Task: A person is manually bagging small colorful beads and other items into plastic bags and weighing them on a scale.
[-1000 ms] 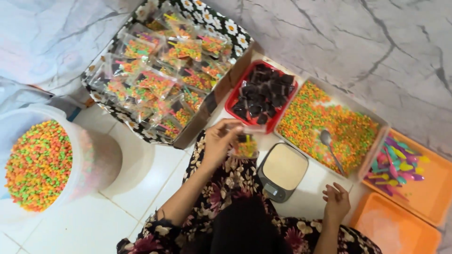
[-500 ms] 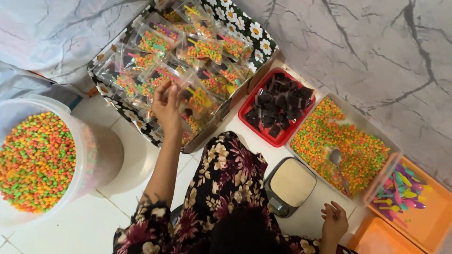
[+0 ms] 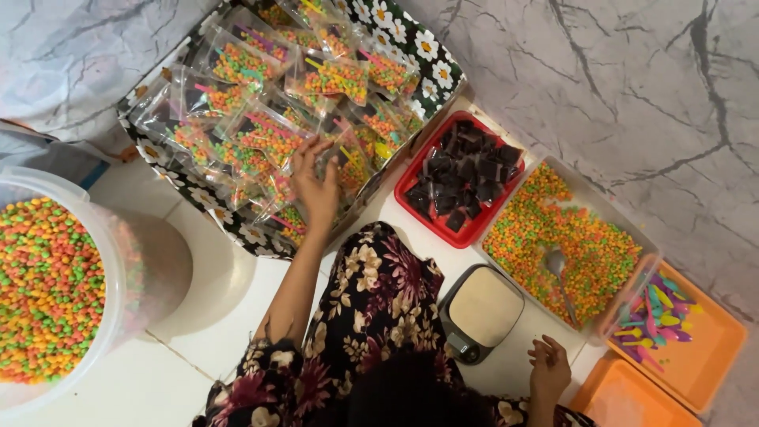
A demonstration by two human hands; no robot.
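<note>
Left grip [image 3: 318,183] released, fingers spread, touching filled packet [image 3: 348,162] in floral box [image 3: 411,47]; right grip [image 3: 549,366] loosely curled, empty, scale [image 3: 479,312] just beside.

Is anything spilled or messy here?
Nothing looks spilled. The colourful round candies stay inside the clear rectangular tray and the big white tub. The clear candy packets lie jumbled and overlapping in the flower-patterned box, where the left hand reaches. A metal spoon rests in the tray.
</note>
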